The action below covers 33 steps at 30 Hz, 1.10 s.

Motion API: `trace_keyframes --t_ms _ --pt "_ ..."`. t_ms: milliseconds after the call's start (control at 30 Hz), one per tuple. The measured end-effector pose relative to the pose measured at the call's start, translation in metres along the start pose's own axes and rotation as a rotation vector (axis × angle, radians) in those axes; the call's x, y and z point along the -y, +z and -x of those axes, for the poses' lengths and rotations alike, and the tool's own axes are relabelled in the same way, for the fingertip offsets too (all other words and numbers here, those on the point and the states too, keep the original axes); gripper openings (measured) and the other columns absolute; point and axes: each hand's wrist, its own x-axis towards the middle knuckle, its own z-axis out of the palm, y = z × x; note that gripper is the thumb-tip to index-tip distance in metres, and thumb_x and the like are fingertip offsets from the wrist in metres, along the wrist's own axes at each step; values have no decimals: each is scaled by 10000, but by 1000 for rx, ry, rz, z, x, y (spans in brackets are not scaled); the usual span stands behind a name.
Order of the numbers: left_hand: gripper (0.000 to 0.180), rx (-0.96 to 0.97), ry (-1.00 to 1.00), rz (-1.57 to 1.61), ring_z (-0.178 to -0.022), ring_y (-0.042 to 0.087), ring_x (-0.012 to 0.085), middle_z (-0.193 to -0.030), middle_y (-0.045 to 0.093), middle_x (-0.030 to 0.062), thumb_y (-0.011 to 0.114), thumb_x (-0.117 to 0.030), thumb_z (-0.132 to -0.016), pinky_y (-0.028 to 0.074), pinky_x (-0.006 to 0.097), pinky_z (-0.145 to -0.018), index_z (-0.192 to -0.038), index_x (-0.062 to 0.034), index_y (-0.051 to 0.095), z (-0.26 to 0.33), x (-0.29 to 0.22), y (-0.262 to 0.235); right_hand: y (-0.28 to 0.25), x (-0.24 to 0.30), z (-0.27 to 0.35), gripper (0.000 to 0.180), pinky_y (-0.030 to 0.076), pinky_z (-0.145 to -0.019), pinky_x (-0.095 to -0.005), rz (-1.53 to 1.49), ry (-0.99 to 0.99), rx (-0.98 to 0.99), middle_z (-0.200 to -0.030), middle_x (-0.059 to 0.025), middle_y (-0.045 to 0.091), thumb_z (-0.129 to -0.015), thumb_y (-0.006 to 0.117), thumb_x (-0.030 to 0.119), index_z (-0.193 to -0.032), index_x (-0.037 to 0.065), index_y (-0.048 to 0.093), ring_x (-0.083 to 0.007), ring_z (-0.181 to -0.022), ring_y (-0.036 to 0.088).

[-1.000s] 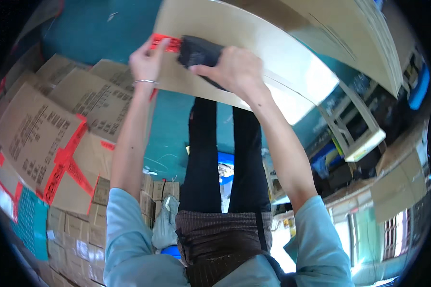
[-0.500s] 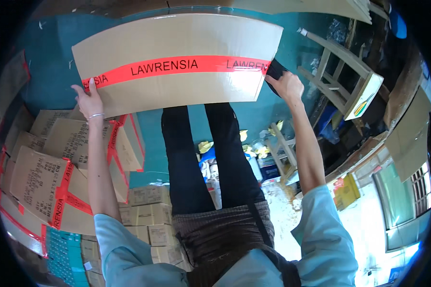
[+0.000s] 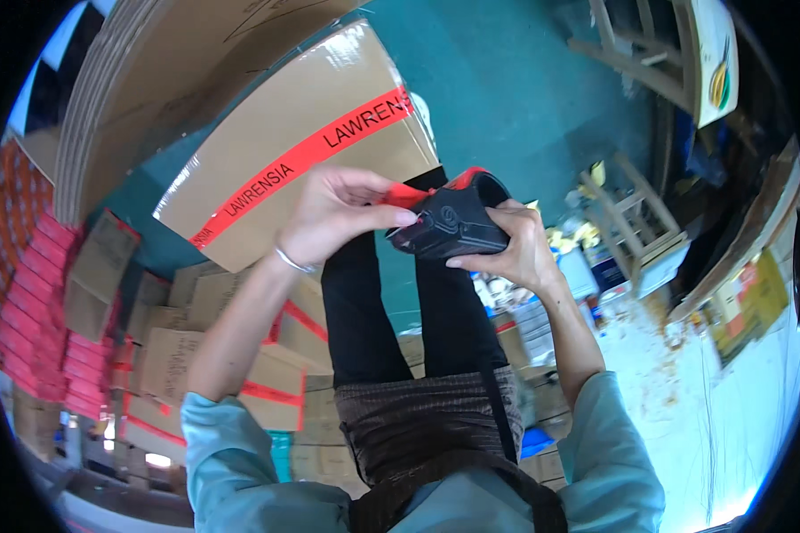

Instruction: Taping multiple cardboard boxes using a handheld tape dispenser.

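My right hand [image 3: 523, 247] grips a black tape dispenser [image 3: 460, 222] in front of my legs, with a roll of red tape [image 3: 473, 176] showing at its top. At the dispenser's front, my left hand [image 3: 340, 211] is closed on the red tape, thumb on top and by the dispenser's edge. Beyond both hands lies a brown cardboard carton [image 3: 267, 133], turned at a slant. A printed red tape strip [image 3: 307, 158] runs across its upper face. My left hand and wrist hide part of the carton's near edge.
A stack of flat cardboard sheets [image 3: 142, 98] rises at the far left. Taped cartons [image 3: 171, 362] are piled on the left, near pink-red stacked packs [image 3: 37, 306]. Wooden stools [image 3: 629, 218] stand at the right, and a yellow carton [image 3: 745, 306] lies further right.
Both hands have left the carton and come together nearer my body with the dispenser. My left hand now pinches the tape. The carton appears further left and tilted as the view shifted.
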Motion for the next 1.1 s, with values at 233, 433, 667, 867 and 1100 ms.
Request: trace_keyframes --t_ms 233,433,667,867,1100 --pt "242 -488 228 -812 -792 643 121 -886 705 82 760 -130 -760 511 274 -775 -950 11 706 -145 -112 -103 94 -68 84 545 519 -660 -400 -412 897 -136 -793 -191 683 -680 765 506 -882 4 699 -289 -785 687" --pt "492 -838 72 -1229 -1190 517 267 -1290 560 135 679 -304 -833 373 361 -1021 -1262 -87 576 -234 -7 -163 173 -119 -62 738 515 -778 -439 -155 1102 -51 -923 -219 680 -712 592 688 -932 -9 695 -374 -921 653" --pt "362 -435 369 -784 -902 625 299 -1049 630 193 536 -236 -909 465 390 -864 -1192 -9 555 -68 23 -5 88 -29 37 508 517 -660 -404 -121 731 -471 -770 -196 682 -746 731 472 -912 -7 695 -341 -720 678" --pt "221 -564 288 -96 -764 649 108 -790 691 131 606 -181 -911 499 259 -682 -992 7 689 86 43 -7 32 79 -31 404 488 -603 -372 152 -1 236 -665 -131 653 -612 826 322 -836 15 689 -281 -575 606" --pt "183 -1100 709 1015 -926 649 193 -984 676 110 619 8 -843 502 346 -902 -1024 9 646 312 156 -68 147 313 -194 482 510 -624 -408 1161 -862 764 -630 -174 605 -624 778 468 -775 21 679 -339 -627 626"
